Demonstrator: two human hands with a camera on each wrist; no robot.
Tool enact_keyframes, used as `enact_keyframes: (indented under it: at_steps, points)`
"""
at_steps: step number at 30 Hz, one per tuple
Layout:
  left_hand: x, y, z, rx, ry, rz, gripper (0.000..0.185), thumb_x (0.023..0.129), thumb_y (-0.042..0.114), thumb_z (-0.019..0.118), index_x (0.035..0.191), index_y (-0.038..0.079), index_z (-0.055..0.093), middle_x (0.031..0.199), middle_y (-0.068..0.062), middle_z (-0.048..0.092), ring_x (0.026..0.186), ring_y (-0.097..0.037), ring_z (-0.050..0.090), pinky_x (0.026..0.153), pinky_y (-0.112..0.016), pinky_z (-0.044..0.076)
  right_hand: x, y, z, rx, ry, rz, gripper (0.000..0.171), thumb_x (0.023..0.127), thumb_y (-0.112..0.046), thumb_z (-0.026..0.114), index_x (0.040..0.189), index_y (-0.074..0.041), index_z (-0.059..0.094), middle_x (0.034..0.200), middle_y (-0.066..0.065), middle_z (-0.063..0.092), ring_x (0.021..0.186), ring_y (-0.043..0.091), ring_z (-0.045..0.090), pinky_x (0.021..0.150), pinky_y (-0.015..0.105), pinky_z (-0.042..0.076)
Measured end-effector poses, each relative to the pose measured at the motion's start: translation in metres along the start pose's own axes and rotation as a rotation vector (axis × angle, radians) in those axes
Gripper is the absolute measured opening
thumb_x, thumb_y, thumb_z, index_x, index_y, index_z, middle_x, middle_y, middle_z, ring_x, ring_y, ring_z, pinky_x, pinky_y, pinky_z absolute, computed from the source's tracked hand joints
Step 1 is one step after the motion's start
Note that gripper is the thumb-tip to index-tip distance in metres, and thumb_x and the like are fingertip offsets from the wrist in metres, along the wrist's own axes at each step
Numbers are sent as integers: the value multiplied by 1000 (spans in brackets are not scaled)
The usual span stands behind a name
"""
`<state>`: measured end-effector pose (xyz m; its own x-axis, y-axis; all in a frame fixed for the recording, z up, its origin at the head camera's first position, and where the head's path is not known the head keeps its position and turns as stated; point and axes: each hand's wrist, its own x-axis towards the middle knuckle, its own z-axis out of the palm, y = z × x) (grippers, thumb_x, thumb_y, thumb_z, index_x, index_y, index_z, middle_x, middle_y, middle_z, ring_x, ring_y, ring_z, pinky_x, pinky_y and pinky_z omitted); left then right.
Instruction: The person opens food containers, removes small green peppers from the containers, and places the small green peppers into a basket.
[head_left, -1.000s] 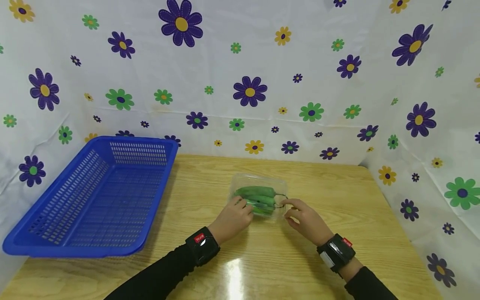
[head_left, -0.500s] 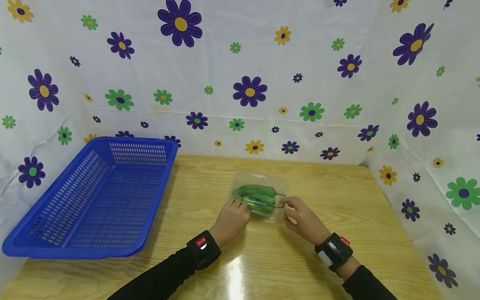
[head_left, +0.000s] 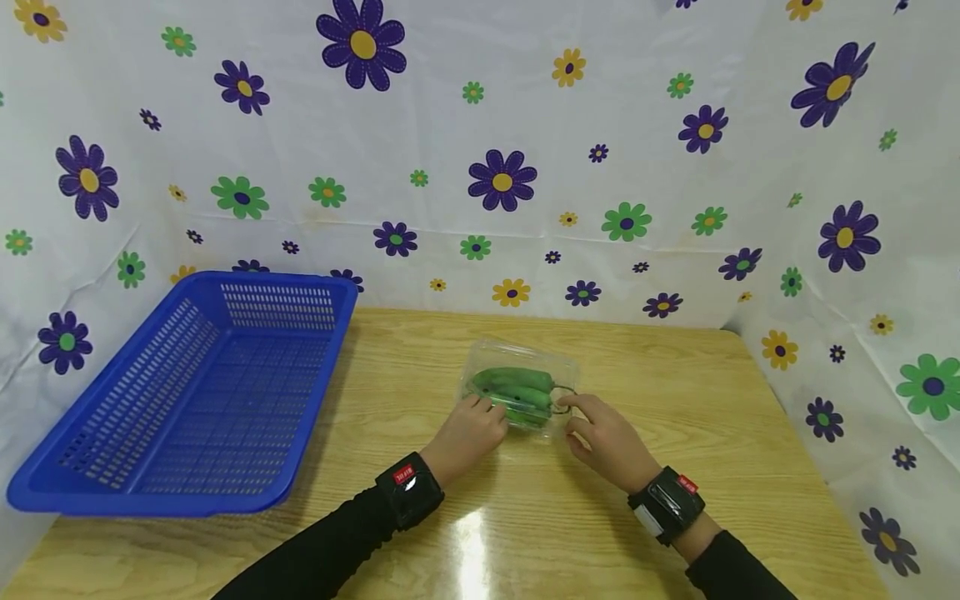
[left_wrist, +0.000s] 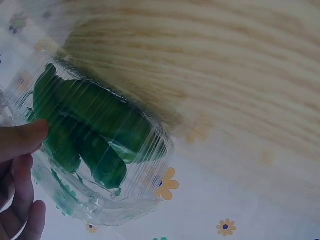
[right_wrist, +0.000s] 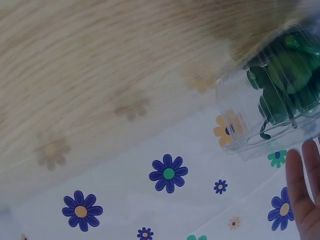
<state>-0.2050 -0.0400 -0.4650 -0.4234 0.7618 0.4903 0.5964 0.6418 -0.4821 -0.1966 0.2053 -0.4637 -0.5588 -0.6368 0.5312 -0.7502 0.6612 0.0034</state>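
A clear plastic container (head_left: 487,354) with long green peppers (head_left: 517,379) inside lies on the wooden table in front of me. My left hand (head_left: 467,435) holds its near left edge; in the left wrist view the thumb (left_wrist: 30,136) overlaps the ribbed side and the other fingers curl beneath. At the container's right end, by the thin pepper stems, is my right hand (head_left: 607,437), its index fingertip right at the edge. In the right wrist view its fingers (right_wrist: 296,175) stretch up to the rim, fairly straight.
A large blue mesh basket (head_left: 318,392) stands on the left of the table (head_left: 637,358), with nothing in it. White cloth (head_left: 427,108) printed with flowers hangs behind and along both sides.
The container's back edge has shifted slightly away from me. My right hand has moved a little left along its end; the left hand stays at the near edge.
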Motion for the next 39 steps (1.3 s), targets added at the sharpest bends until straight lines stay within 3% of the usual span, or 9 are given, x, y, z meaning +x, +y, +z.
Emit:
enact_keyframes:
  at_steps: [6,14,16,22,29,39]
  points:
    - [0,-1,-4,-24,-22,8,15,79,14,73,68,21,67,72,6,59,69,-10,59,66,-22,47,1,0,6,-28,15,-10,11,70,4,68,74,-4,62,115,14,61,99,27,62,80,38,53]
    - [-1,-1,-5,-21,-27,10,11,79,16,73,70,21,68,75,6,60,71,-9,61,67,-22,48,5,-4,5,-22,52,18,19,62,3,76,67,-7,60,115,14,62,83,20,61,66,30,51]
    - [-1,0,-3,-28,-21,9,11,79,16,73,70,20,68,75,6,60,71,-9,60,67,-22,48,6,-4,5,-5,58,31,20,63,2,76,65,-8,59,114,13,62,86,20,62,65,29,51]
    - [-1,1,-1,-44,-14,15,9,79,15,73,71,20,69,75,6,60,72,-9,61,67,-22,48,5,-1,8,63,53,76,23,66,1,73,65,-12,53,113,12,61,104,27,60,70,32,54]
    - [-1,2,0,-35,1,17,11,78,14,73,70,19,68,74,6,60,72,-8,60,66,-20,47,3,3,9,171,41,137,26,69,4,69,66,-13,50,114,11,61,108,29,57,84,41,53]
    - [-2,6,0,-44,34,2,10,78,16,73,70,20,68,75,7,60,73,-8,60,73,-22,46,8,8,5,230,24,167,29,67,8,72,63,-11,51,113,13,61,108,31,56,84,44,52]
